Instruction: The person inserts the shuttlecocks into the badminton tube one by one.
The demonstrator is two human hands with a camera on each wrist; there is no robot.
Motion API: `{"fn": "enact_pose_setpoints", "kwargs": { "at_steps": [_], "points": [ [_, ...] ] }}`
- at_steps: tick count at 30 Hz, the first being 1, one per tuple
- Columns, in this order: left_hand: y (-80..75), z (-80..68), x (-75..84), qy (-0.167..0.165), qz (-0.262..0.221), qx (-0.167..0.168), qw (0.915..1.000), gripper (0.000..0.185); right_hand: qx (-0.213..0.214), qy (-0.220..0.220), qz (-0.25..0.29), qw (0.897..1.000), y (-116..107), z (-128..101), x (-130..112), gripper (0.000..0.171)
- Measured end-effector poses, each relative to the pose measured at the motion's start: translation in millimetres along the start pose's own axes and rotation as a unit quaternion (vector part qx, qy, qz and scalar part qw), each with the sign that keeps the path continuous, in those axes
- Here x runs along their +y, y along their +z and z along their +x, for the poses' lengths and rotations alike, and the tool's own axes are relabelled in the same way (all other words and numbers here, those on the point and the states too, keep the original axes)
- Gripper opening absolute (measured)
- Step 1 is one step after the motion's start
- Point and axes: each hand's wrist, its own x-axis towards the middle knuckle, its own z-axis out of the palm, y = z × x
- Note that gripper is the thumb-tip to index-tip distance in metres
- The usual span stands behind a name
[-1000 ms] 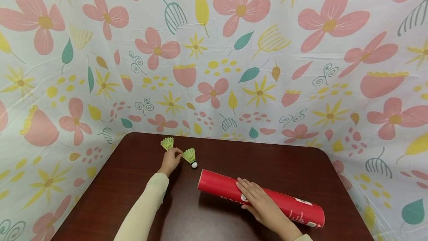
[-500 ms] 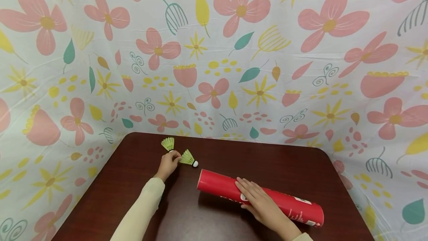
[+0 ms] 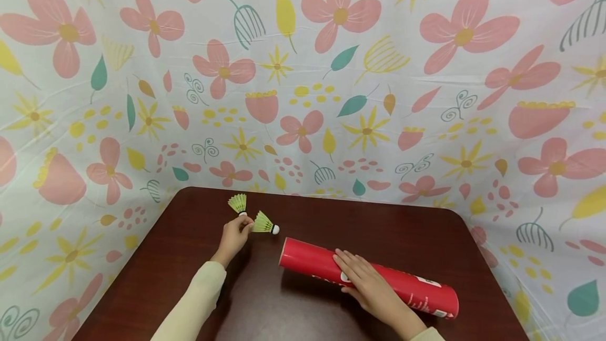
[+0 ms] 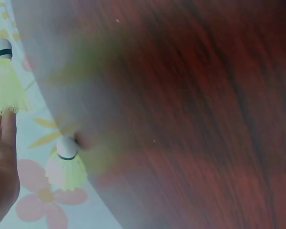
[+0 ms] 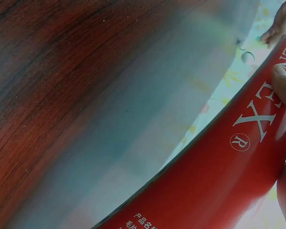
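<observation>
Left hand (image 3: 235,234) pinches the skirt of the near shuttlecock (image 3: 264,223), cork pointing right toward the open end of the red tube (image 3: 412,289). Right hand (image 3: 366,286) lies flat on the tube, lower right of centre on the counter (image 3: 189,257).

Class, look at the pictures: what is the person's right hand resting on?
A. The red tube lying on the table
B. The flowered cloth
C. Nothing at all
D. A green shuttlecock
A: the right hand lies flat, fingers straight, on the red tube lying on the table.
</observation>
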Motion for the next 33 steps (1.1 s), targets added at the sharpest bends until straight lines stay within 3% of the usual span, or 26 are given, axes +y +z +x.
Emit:
{"fn": "enact_pose_setpoints", "kwargs": {
  "at_steps": [11, 22, 29, 33],
  "points": [
    [-8.2, -24.9, 14.8, 0.048, -0.033, 0.041, 0.9975, 0.002, 0.016, -0.010, -0.017, 1.000, -1, 2, 1, 0.064],
    [-13.8, -37.7, 32.3, 0.039, -0.090, 0.051, 0.9939, 0.009, 0.000, 0.004, -0.013, 1.000, -1, 5, 6, 0.064],
    [-23.2, -49.4, 78.6, 0.062, -0.093, 0.044, 0.9927, 0.007, 0.035, -0.018, -0.024, 0.999, 0, 9, 8, 0.065],
    [-20.3, -50.8, 82.4, 0.072, -0.115, 0.036, 0.9901, 0.005, 0.037, -0.017, -0.025, 0.999, 1, 10, 10, 0.075]
  ]
}}
